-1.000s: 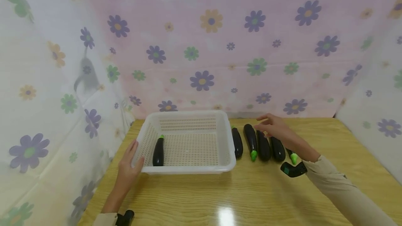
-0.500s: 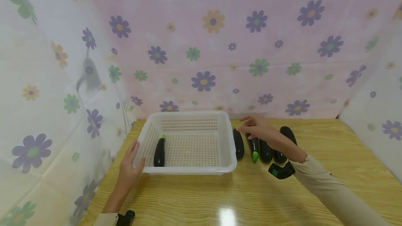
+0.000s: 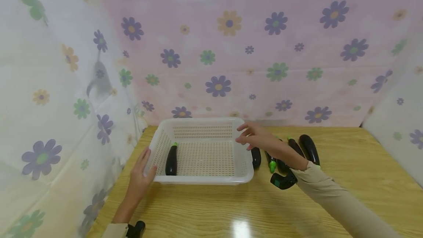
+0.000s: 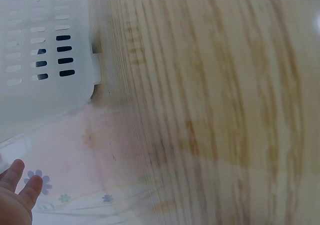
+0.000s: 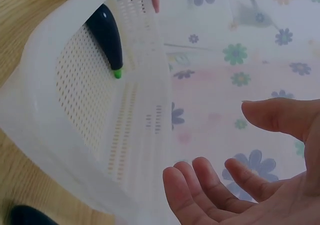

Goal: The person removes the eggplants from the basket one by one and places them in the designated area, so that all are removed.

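Note:
A white plastic basket (image 3: 203, 180) sits on the wooden table with one dark eggplant (image 3: 171, 161) along the left of its floor. My left hand (image 3: 140, 177) rests at the basket's left side, thumb near the front-left corner; in the left wrist view two of its fingers (image 4: 31, 190) stretch out straight. Over the basket's right rim hovers my right hand (image 3: 259, 138), its fingers spread and relaxed, holding nothing. The right wrist view shows that hand (image 5: 270, 185) beside the basket wall (image 5: 42, 85). Whether the left hand bears on the basket's outer wall is partly hidden.
Several more eggplants (image 3: 309, 150) lie side by side right of the basket, some partly hidden under the right forearm. A flower-print cloth (image 3: 218, 47) hangs behind and at both sides. Bare wood table (image 3: 198, 208) spreads in front.
My right hand has moved left from above the row of eggplants to the basket's right rim, uncovering the rightmost eggplants. The left hand stays at the basket's left side.

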Demonstrator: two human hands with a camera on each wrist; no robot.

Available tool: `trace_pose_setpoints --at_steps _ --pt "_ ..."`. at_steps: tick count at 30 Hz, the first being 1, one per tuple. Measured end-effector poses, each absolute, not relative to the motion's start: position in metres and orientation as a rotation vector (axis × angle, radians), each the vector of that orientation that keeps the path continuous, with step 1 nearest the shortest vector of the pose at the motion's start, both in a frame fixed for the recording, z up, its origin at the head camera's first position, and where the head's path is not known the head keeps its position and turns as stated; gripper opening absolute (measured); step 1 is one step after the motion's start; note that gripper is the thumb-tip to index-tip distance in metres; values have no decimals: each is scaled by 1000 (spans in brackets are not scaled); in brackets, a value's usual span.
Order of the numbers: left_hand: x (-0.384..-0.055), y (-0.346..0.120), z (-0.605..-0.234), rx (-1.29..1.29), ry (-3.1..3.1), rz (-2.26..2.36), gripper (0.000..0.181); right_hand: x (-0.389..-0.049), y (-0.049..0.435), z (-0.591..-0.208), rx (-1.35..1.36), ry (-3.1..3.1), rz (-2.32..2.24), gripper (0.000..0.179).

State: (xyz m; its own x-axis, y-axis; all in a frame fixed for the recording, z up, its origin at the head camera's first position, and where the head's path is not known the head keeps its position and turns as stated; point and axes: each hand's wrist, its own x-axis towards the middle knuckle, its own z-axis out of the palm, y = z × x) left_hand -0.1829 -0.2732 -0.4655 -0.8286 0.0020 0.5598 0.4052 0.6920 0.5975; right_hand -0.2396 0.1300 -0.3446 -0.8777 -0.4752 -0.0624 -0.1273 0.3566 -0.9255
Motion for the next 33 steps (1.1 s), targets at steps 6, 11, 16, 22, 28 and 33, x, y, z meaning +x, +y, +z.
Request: trace_pose_setpoints --at_steps 6,11,16,22,28,33 --pt "-185 -275 -465 -339 -2367 -979 60 -243 112 -345 -561 2266 -1496 50" --pt "-187 -276 -463 -369 -2368 -993 60 -245 100 -344 -573 2238 -1480 49" --pt "-185 -275 -465 -345 -2365 -1014 61 -247 87 -346 -594 2197 -1466 49" --pt "-185 -275 -468 -334 -2347 -1012 60 -249 76 -351 -593 2147 -1478 48" --pt "-185 -275 -466 -330 -2374 -1009 60 -254 67 -356 -601 2133 -1472 46" --pt "-186 -274 -465 -347 -2366 -1034 59 -262 57 -363 -598 2108 -1452 46"
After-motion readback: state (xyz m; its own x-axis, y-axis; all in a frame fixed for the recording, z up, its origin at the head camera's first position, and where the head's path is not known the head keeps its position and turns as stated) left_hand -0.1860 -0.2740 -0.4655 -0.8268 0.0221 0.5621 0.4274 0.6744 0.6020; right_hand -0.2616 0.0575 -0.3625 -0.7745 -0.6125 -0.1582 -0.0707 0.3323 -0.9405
